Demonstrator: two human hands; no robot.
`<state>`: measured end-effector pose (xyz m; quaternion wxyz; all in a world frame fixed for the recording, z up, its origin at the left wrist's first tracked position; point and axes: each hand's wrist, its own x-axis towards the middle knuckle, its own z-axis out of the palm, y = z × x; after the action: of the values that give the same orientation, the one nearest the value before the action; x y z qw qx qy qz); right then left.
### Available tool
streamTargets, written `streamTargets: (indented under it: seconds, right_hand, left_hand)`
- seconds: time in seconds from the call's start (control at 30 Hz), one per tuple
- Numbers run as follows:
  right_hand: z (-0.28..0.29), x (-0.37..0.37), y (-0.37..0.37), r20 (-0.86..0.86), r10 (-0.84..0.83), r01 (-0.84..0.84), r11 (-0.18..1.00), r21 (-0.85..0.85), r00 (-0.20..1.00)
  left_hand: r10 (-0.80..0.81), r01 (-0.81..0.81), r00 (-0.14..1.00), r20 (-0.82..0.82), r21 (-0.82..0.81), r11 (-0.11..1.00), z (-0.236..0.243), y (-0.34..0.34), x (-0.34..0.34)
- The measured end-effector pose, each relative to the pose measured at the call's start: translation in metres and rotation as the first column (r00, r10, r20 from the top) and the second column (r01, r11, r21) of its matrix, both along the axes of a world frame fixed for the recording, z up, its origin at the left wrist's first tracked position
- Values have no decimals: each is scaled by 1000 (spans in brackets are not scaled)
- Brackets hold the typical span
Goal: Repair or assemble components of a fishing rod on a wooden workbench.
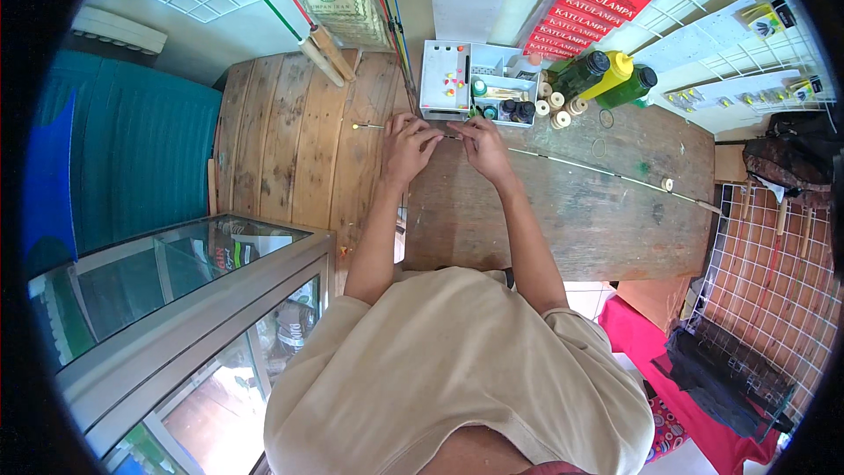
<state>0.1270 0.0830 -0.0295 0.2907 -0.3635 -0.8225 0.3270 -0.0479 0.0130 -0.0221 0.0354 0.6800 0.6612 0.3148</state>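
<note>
A thin pale fishing rod (607,173) lies crosswise over the workbench, with a small yellow bead at its left end and a thicker grip at its right end. Around the rod's left part, the fingers of my left hand (409,149) are closed. Close beside it, my right hand (483,148) pinches the same rod with thumb and fingers. A short stretch of rod shows between both hands; any fine thread there is too small to make out. Just beyond my fingers stands a white organizer box (428,105) with small red and yellow pieces, jars and dark bottles.
Thread spools (560,120), a yellow squeeze bottle (618,69) and green bottles (635,86) stand right of the box. One small spool (667,184) sits by the rod. Wooden-handled rods (321,62) lean at the back left. A glass cabinet (202,299) is at near left.
</note>
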Motion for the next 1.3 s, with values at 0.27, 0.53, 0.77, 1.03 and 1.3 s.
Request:
streamTargets:
  seconds: [0.27, 0.53, 0.77, 1.03, 1.3]
  right_hand:
    - [2, -1, 6, 143, 34, -26, 998, -58, 989]
    - [8, 0, 4, -21, -35, 29, 978, -207, 999]
    - [-8, 13, 6, -190, -301, 247, 933, -262, 935]
    - [-5, 31, 11, -213, -421, 377, 900, -219, 881]
    - [-14, 39, 8, -193, -408, 364, 903, -228, 892]
  left_hand:
    - [-3, 4, 1000, -19, 8, 1000, 1, -1, 0]
    - [3, -3, 1000, -5, -7, 1000, -3, -2, 0]
    - [16, -16, 1000, 6, -44, 999, -2, -3, 2]
    - [65, -66, 997, -46, -34, 997, 1, -5, 3]
    - [75, -70, 988, -134, 43, 997, 3, 3, 8]
